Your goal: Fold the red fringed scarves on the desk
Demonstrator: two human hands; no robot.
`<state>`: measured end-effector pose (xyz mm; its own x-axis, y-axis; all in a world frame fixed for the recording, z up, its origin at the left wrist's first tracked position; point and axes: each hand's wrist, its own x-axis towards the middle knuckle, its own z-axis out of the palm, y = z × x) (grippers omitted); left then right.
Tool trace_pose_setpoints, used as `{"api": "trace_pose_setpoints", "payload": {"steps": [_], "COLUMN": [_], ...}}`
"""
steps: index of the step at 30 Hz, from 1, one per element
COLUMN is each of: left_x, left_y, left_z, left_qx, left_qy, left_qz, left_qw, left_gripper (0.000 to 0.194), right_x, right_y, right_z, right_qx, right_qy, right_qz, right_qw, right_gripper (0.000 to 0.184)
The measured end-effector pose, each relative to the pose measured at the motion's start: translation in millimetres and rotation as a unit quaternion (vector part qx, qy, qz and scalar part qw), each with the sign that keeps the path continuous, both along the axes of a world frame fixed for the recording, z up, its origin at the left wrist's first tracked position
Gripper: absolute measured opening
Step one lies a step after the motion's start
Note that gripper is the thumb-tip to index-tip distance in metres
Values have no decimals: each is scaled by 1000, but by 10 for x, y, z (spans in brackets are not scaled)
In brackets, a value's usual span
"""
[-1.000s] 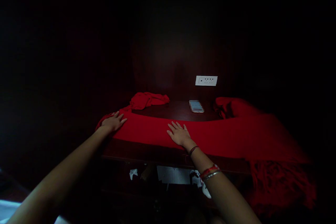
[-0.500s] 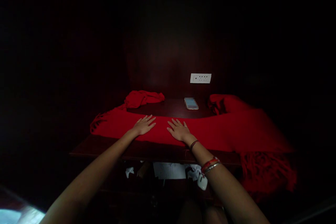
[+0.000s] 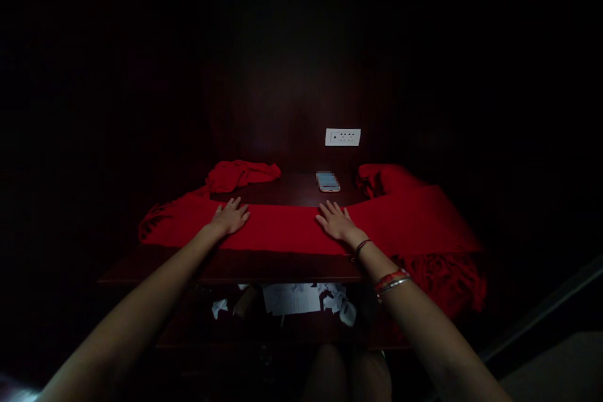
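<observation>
A long red fringed cloth lies spread across a dark wooden table. My left hand rests flat on it left of centre, fingers stretched out. My right hand lies flat on it right of centre, fingers also spread, with bangles on that wrist. Neither hand grips anything. The cloth's right part is bunched and hangs over the table's right end.
A phone lies at the back of the table, below a white wall socket plate. A crumpled red piece of cloth sits at the back left. Papers lie on a shelf under the table. The room is very dark.
My left hand slid in from the cloth's left end toward the middle, then out again. Both hands are now farther apart on the cloth. The view shifted, so the table appears more to the left.
</observation>
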<state>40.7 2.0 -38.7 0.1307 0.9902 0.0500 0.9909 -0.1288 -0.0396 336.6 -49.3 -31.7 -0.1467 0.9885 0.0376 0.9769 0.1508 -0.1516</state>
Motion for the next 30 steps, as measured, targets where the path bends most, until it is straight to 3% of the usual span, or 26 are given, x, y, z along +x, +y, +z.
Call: {"api": "trace_pose_setpoints", "payload": {"steps": [2,5,10,14,18,24,30], "left_x": [252,477,463,426,495,891,1176], "left_y": [-36,-83,-118,-101,-6,233,407], "left_z": [-9,-74,-116,-88,-40,93,171], "left_qx": [31,0,-27,-24,-2,11,-15], "left_qy": [-29,-53,-42,-47,-50,-50,-62], "left_qz": [-66,-125,-137,-148,-192,-276,-249], "left_qw": [997,991,989,988,980,960,967], "left_gripper": [53,52,52,53,53,46,38], "right_x": [-212,-345,-72,121,180,148,-57], "right_y": [-48,-83,-84,-281,-669,-965,-923], "right_z": [-4,-47,-77,-48,11,178,229], "right_qx": [5,-32,-45,29,99,140,170], "right_qy": [12,6,3,26,27,-87,-196], "right_qz": [53,92,55,76,200,277,279], "right_qw": [999,995,997,996,974,947,925], "right_gripper": [59,59,56,54,46,25,16]}}
